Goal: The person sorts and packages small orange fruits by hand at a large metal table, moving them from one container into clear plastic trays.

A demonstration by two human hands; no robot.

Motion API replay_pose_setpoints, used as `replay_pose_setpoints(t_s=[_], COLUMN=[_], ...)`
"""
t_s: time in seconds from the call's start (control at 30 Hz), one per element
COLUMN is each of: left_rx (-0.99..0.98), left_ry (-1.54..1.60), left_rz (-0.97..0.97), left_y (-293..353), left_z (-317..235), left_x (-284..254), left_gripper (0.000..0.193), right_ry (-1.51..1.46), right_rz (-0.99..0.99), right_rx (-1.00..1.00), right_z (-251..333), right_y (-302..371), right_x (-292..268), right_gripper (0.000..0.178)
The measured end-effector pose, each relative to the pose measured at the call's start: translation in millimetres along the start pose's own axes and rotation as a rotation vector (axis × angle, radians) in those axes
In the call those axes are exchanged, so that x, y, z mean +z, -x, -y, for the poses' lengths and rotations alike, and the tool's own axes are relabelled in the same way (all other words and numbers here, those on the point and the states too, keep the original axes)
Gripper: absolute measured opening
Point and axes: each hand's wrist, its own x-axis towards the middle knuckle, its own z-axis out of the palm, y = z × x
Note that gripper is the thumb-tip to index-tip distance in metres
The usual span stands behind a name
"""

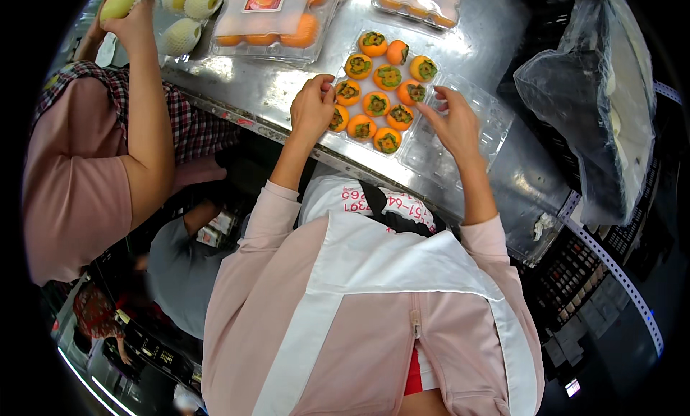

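Several orange persimmons (387, 76) with green-brown leafy caps sit in rows in a clear plastic box (410, 133) on the metal table. One persimmon (397, 53) in the far row is tipped on its side. The box's clear lid (493, 120) lies folded open to the right. My left hand (310, 108) has its fingers curled closed at the box's left rim. Over the lid, my right hand (454, 122) is open, thumb and forefinger apart beside the box's right edge and the persimmon there.
Packed fruit boxes (277, 20) and another box (420, 5) stand farther back on the metal table (251, 81). To my left, a co-worker (122, 150) holds a net-wrapped fruit (121, 2) near others. Black crates and a plastic-lined container (575, 85) stand at the right.
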Motion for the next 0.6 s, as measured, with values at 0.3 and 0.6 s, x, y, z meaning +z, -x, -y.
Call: replay_pose_setpoints(t_s=[0.3,0.6], left_rx=[0.061,0.143], left_ry=[0.052,0.061], left_rz=[0.082,0.059], left_y=[16.2,24.8], left_z=[7.9,12.5], left_x=[1.7,-17.2], left_gripper=[0.033,0.038], right_ry=[0.271,0.342], right_rz=[-0.014,0.002], right_rx=[0.148,0.171], right_z=[24.9,35.6], right_y=[-9.5,-18.7], right_x=[24.5,30.4], right_gripper=[0.049,0.048])
